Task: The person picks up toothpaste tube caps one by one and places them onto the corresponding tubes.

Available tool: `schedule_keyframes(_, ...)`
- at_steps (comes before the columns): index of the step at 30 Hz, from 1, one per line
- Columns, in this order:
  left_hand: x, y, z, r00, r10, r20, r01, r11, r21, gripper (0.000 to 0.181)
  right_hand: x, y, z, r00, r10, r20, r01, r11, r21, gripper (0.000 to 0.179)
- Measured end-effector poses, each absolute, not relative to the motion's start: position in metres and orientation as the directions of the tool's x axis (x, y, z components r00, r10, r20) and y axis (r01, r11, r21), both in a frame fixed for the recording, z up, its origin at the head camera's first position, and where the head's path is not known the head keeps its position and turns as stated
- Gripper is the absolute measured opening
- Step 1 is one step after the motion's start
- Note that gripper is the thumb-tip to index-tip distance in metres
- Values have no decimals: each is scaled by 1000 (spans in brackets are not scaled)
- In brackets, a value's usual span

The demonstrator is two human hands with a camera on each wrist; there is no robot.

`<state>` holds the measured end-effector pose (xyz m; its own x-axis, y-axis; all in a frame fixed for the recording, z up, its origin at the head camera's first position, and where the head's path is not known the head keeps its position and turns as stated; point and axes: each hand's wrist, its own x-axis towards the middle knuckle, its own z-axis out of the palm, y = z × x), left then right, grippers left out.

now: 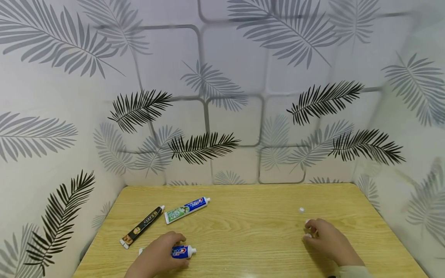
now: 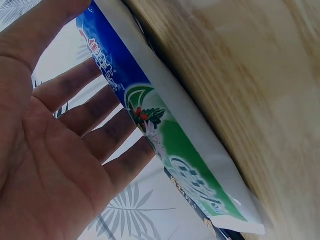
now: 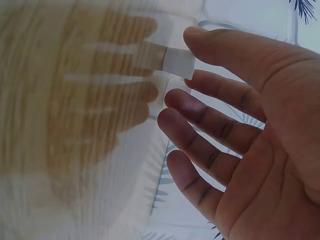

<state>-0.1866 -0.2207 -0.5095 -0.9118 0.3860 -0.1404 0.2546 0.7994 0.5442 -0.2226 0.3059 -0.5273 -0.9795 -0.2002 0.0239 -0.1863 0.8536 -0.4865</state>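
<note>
In the head view my left hand (image 1: 158, 255) spans a blue, green and white toothpaste tube (image 1: 180, 251) lying on the table. The left wrist view shows my thumb on the near edge of this toothpaste tube (image 2: 165, 120), with my fingers passing behind its far side; the fingertips are hidden. At the right, my right hand (image 1: 328, 239) is low over the table, its thumb beside a small white cap (image 1: 308, 235). In the right wrist view the cap (image 3: 178, 62) stands on the tabletop between thumb and index finger, which look parted, not pinching it.
A black toothpaste tube (image 1: 142, 227) and another blue-and-green toothpaste tube (image 1: 187, 210) lie beyond my left hand. Past my right hand is a loose white cap (image 1: 301, 210), with another white cap (image 1: 307, 221) partly behind my fingers. Leaf-patterned walls enclose the wooden table (image 1: 243, 227).
</note>
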Motion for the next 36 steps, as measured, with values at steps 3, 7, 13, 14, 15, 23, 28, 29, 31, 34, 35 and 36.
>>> schedule_keyframes(3, -187, -221, -510, -912, 385, -137, 255, 798, 546, 63, -224, 305, -529, -979, -202, 16, -185, 859, -477, 23)
schedule_keyframes(7, -187, -222, -512, -914, 381, -138, 250, 798, 548, 59, -225, 305, -530, -978, -208, 7, -187, 862, -471, 21)
schedule_keyframes(13, -190, -223, -514, -912, 386, -138, 255, 799, 544, 49, -224, 304, -529, -978, -206, 0, -181, 859, -479, 21)
schedule_keyframes(14, -190, -224, -515, -911, 388, -140, 257, 799, 544, 48, -224, 304, -528, -979, -205, -9, -176, 859, -480, 21)
schedule_keyframes(15, -191, -224, -515, -909, 391, -143, 258, 799, 543, 46, -225, 304, -528, -979, -202, -18, -168, 860, -482, 21)
schedule_keyframes(23, -191, -224, -518, -905, 399, -145, 272, 807, 525, 42, -225, 303, -529, -980, -196, -39, -153, 862, -483, 19)
schedule_keyframes(28, -192, -223, -517, -903, 399, -158, 270, 814, 514, 41, -224, 302, -529, -979, -206, -5, -179, 864, -470, 16)
schedule_keyframes(29, -192, -223, -517, -903, 399, -160, 269, 815, 513, 40, -224, 301, -530, -978, -208, 2, -184, 865, -467, 16)
schedule_keyframes(31, -191, -222, -516, -903, 402, -155, 276, 815, 509, 40, -224, 302, -530, -978, -206, 3, -184, 867, -463, 15)
schedule_keyframes(34, -190, -221, -515, -905, 398, -151, 278, 821, 498, 39, -224, 302, -531, -978, -207, -5, -182, 868, -462, 14)
schedule_keyframes(35, -189, -221, -516, -906, 396, -151, 277, 824, 495, 39, -224, 302, -532, -978, -209, -7, -182, 868, -462, 14)
schedule_keyframes(36, -189, -221, -515, -906, 394, -151, 277, 825, 492, 39, -223, 302, -532, -977, -211, -11, -182, 868, -462, 14)
